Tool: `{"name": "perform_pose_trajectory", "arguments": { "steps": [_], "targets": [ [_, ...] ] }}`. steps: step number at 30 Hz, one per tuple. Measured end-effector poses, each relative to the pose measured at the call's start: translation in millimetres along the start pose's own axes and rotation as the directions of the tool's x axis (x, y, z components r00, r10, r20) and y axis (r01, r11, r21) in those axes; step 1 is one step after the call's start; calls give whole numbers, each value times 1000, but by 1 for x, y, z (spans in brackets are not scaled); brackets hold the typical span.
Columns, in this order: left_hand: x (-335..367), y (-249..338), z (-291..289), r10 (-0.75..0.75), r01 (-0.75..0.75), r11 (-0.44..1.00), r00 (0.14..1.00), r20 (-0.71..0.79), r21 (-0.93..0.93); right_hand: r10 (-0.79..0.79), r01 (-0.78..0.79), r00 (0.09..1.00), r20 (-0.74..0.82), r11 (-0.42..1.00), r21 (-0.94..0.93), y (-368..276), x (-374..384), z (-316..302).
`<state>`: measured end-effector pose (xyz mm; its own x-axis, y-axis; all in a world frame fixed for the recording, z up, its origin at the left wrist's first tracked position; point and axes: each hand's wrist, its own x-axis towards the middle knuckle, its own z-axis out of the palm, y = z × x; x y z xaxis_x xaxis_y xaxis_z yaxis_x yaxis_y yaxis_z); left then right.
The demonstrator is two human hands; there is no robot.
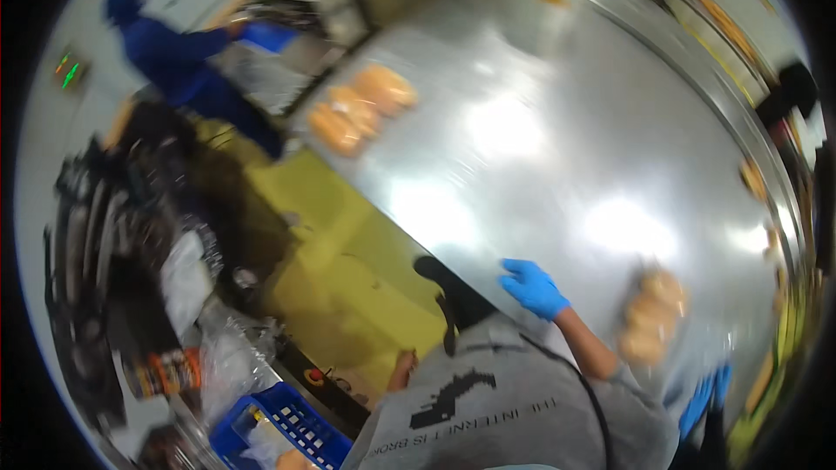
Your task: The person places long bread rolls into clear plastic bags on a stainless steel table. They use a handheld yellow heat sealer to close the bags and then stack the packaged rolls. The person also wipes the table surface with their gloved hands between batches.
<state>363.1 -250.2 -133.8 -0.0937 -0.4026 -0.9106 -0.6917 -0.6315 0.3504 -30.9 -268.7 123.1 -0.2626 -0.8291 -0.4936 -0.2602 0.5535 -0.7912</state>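
On the shiny metal table [557, 183], a row of golden buns [653, 318] lies near its lower right part, apart from both hands. To the left of it, the right hand [535, 290], in a blue glove, is over the table close to the edge, its fingers loosely parted and holding nothing that shows. The left hand [404, 369] is small and blurred beside the grey shirt [540, 396], so I cannot tell how its fingers stand or whether they hold anything. Farther up the table, more buns [361, 110] sit near the left edge. Beyond the yellow floor [348, 270], a blue basket [279, 426] stands at lower left, and a co-worker in blue [178, 61] reaches toward a machine [305, 13]
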Motion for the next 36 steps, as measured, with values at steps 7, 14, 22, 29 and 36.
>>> {"name": "perform_pose_trajectory", "arguments": {
  "steps": [7, 14, 22, 29, 36],
  "targets": [
    [-8, 133, -2, 599, -731, 651, 326, -731, 207, 2, 9, 892, -453, 1000, 22, 54, -141, -32],
    [-174, 328, 131, 935, -937, 244, 159, -316, 251, 95, -300, 23, -995, 950, 84, 151, -257, -90],
    [-226, 412, 373, 773, -897, -357, -127, 622, 260, 645, 232, 722, -249, 114, 966, 223, -292, -42],
    [-204, 452, 488, 236, -857, -311, 348, 907, 410, 612, 358, 738, -283, 0, 934, 236, -270, -59],
    [-201, 449, 459, 234, -891, -44, 431, 871, 453, 729, 371, 636, -253, -1, 929, 241, -257, -70]
  ]
}}
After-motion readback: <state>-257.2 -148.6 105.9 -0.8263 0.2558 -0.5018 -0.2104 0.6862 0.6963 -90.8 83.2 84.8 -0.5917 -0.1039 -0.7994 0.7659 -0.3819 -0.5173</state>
